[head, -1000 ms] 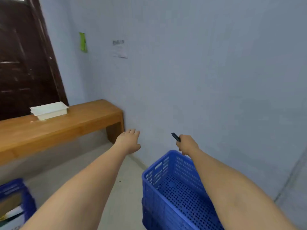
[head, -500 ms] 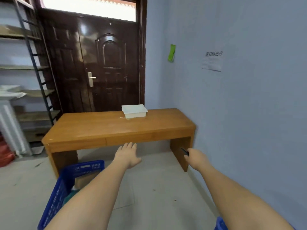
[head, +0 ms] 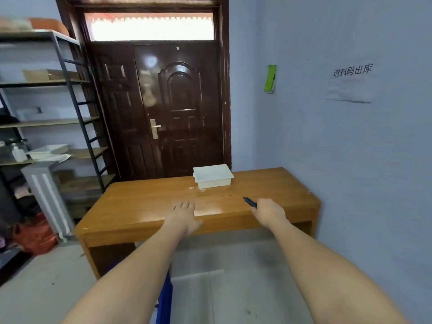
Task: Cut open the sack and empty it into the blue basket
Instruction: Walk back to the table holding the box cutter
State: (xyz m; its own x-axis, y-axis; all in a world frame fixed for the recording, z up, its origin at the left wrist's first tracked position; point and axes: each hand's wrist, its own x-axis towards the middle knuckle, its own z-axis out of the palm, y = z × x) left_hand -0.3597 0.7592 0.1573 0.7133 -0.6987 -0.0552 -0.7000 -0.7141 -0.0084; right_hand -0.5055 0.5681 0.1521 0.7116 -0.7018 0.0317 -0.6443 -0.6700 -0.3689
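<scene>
A: Item one, view. What is recorded as changed?

B: The view has been swung left over the last second. The blue basket, seen whole and empty below the right arm a second ago, is now reduced to a blue edge at the bottom of the frame, between the forearms. The counter, the dark door and the shelving have been brought fully into view.

A: Item two, hands?

B: Left hand: held open, fingers spread, nothing gripped, raised in front of the counter's near edge. Right hand: closed around a dark cutter, whose tip is seen protruding from the fist. Both postures are unchanged from the earlier frames.

A: Item three, the sack?

B: None can be identified with certainty. A red-orange bundle is noted on the floor at the left, beside the shelving, too blurred to be named. A white tray is listed on the counter.

A: Bearing on the task?

B: No cut is judged to have been made. The turn away from the basket is read as a search for the sack, with the cutter kept ready.
</scene>
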